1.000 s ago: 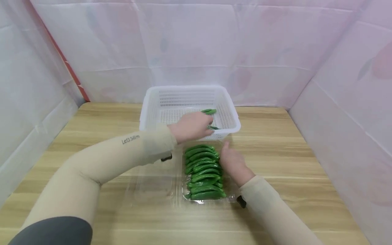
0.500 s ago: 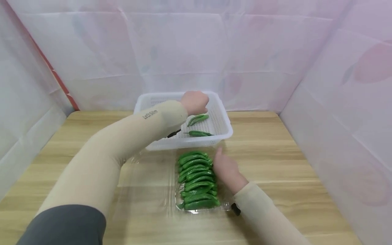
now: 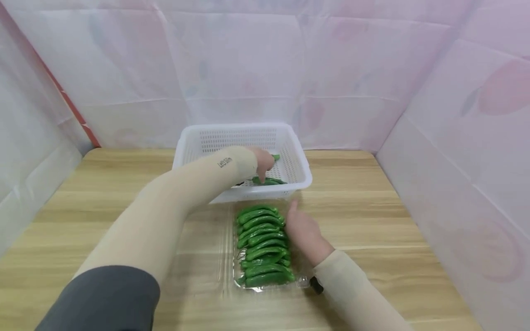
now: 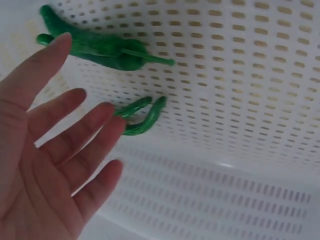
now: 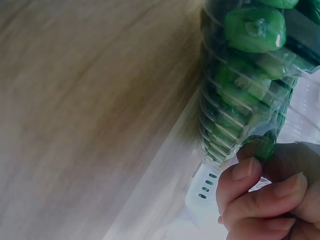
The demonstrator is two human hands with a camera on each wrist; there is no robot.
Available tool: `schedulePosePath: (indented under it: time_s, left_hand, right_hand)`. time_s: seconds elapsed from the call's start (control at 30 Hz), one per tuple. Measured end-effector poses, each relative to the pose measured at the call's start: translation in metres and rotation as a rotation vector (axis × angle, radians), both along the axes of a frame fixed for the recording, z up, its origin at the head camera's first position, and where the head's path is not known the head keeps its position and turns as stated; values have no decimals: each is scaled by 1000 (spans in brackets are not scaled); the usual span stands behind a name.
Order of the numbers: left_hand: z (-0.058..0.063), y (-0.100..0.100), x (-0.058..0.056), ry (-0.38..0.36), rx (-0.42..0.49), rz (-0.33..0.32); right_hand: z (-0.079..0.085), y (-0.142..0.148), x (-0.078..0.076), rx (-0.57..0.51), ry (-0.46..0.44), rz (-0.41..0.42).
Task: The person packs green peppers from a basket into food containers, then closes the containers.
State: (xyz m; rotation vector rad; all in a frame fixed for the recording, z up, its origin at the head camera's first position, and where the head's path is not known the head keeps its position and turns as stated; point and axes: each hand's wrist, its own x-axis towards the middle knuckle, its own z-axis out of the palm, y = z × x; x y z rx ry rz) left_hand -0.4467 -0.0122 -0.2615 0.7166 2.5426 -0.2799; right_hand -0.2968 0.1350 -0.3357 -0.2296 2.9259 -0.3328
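My left hand [image 3: 264, 162] reaches into the white plastic basket [image 3: 301, 161], fingers apart and loosely bent. In the left wrist view its thumb tip overlaps a pair of green peppers [image 4: 97, 45]; contact cannot be told. Another two green peppers [image 4: 150, 117] lie beyond the fingertips of the left hand [image 4: 60, 150]. In front of the basket, a clear hinged plastic box [image 3: 256, 289] holds a stacked row of green peppers [image 3: 262, 243]. My right hand [image 3: 305, 230] stays at the box's right side. In the right wrist view, the right hand's curled fingers [image 5: 265, 195] pinch at its edge.
The box's clear lid [image 3: 198, 257] lies opened out flat to the left, partly under my left arm. Everything stands on a wood-grain table [image 3: 372, 220]. Pale patterned sheeting [image 3: 240, 59] walls in the back and sides.
My left hand went from the basket's front rim to high over its back part, then came down toward the peppers inside. The right hand has kept its place beside the box.
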Motion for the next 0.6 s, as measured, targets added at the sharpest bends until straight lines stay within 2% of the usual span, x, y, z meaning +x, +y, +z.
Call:
schedulePosePath:
  time_s: [0.17,0.33,0.47,0.6]
  left_hand:
    - [-16,2,-15,-7,-20,-22]
    - [-32,1,-26,-32,-7,9]
    - [-38,-1,-28,-44,-6,24]
    - [-36,-3,-24,-64,-15,60]
  right_hand:
    - [0,0,-1,14,-12,-6]
    - [-1,-2,-1,11,-5,-13]
    - [1,-2,0,20,-3,-17]
    - [3,-2,2,25,3,-14]
